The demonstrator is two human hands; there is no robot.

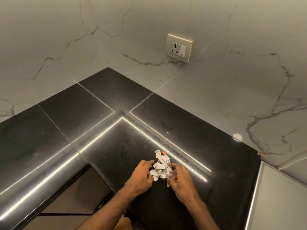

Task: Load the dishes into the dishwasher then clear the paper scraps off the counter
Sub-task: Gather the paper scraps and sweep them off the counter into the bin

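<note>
A small heap of torn white paper scraps (160, 166), one piece with orange print, lies on the black stone counter (103, 113) near its front edge. My left hand (141, 175) rests at the heap's left side with fingers loosely curved against the scraps. At the heap's right side my right hand (180, 178) has its fingers curled onto the paper and pinches a few scraps at its fingertips. The two hands cup the heap between them. No dishes or dishwasher are in view.
The L-shaped counter runs into a corner of white marble wall. A wall socket with a switch (179, 48) sits above the right run. A grey steel surface (282, 201) adjoins the counter at the right. Brown floor tiles (74, 196) show below the front edge.
</note>
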